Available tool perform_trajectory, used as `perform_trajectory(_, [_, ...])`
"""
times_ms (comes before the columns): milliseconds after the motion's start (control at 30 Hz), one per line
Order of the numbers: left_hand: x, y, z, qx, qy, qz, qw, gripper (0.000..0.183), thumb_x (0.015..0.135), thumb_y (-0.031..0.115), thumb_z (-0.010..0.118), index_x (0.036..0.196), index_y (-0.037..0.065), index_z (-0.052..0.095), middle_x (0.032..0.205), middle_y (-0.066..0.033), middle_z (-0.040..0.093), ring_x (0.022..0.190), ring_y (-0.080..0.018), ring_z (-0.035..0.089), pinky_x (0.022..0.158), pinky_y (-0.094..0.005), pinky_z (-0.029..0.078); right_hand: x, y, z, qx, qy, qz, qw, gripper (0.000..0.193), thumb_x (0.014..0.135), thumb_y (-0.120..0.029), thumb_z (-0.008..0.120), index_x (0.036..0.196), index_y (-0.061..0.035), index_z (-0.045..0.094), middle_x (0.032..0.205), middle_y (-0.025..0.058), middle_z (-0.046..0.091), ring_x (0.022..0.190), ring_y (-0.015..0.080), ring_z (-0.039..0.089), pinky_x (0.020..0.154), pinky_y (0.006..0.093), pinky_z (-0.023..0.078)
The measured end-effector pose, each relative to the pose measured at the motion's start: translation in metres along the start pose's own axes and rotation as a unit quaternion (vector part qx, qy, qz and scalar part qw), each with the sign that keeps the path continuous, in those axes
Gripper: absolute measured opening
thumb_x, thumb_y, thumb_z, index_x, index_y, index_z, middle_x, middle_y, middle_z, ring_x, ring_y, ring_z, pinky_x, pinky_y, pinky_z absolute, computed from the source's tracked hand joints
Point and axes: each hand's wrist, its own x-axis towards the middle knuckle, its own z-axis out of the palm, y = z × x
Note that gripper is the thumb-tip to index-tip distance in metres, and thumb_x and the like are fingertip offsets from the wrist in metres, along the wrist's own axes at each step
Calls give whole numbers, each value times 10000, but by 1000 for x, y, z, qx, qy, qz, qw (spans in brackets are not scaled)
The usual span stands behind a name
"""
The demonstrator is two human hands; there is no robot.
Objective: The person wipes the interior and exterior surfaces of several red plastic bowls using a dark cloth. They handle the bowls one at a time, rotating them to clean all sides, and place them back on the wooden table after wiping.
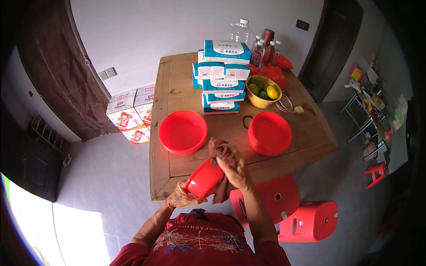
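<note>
My left hand (pixel 182 196) grips the lower left rim of a red plastic bowl (pixel 204 178), which is tilted on its side in front of my body, over the table's near edge. In my right hand (pixel 235 170) is a brown cloth (pixel 220 151), bunched against the bowl's upper right side and hanging down past it. Part of that side is hidden by the cloth. A second red bowl (pixel 183 132) sits on the wooden table to the left, and a third red bowl (pixel 270 133) sits to the right.
Stacked tissue packs (pixel 224 84) stand mid-table on the wooden table (pixel 177 95). Beside them are a yellow bowl (pixel 259 103) of green and yellow fruit, a white cable (pixel 284 104) and bottles (pixel 265 53). Red stools (pixel 275 197) stand at the near right; cartons (pixel 131 116) lie left.
</note>
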Motion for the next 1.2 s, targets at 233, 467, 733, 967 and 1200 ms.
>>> perform_trajectory(233, [-1, 0, 2, -78, 61, 59, 993, 378, 621, 62, 848, 940, 25, 648, 861, -19, 673, 806, -83, 601, 768, -284, 505, 6, 49, -36, 182, 80, 150, 968, 257, 868, -161, 609, 1092, -51, 549, 1035, 36, 578, 945, 137, 545, 860, 257, 437])
perform_trajectory(467, [0, 9, -18, -274, -107, 19, 956, 571, 612, 89, 866, 1122, 13, 620, 1103, -64, 627, 1046, -139, 563, 918, -348, 473, 10, 23, -53, 68, -57, 84, 993, 206, 869, 14, 541, 1071, -28, 549, 960, 57, 553, 892, 137, 553, 804, 288, 481])
perform_trajectory(733, [18, 50, -7, 39, -30, -6, 999, 650, 627, 103, 850, 1194, -6, 551, 1209, -101, 558, 1098, -153, 517, 906, -305, 458, -10, -51, 29, -465, -173, -264, 827, 446, 622, -182, 727, 1031, -85, 580, 1017, 96, 522, 932, 298, 532, 909, 507, 378])
perform_trajectory(967, [9, 13, -6, 66, -5, 120, 991, 480, 626, 104, 848, 1047, 30, 631, 1016, -60, 643, 941, -86, 565, 825, -287, 481, -4, -46, 24, -382, -143, -216, 887, 279, 741, -131, 664, 997, -63, 575, 1125, 167, 535, 991, 320, 557, 859, 483, 419])
perform_trajectory(1200, [-3, 10, -4, -95, 49, 24, 994, 473, 615, 114, 865, 1021, 30, 638, 923, -10, 663, 836, -83, 585, 756, -272, 513, 12, 34, -25, 10, 66, 145, 987, 296, 871, -108, 569, 1155, -31, 542, 1130, 62, 575, 1024, 145, 545, 920, 286, 411])
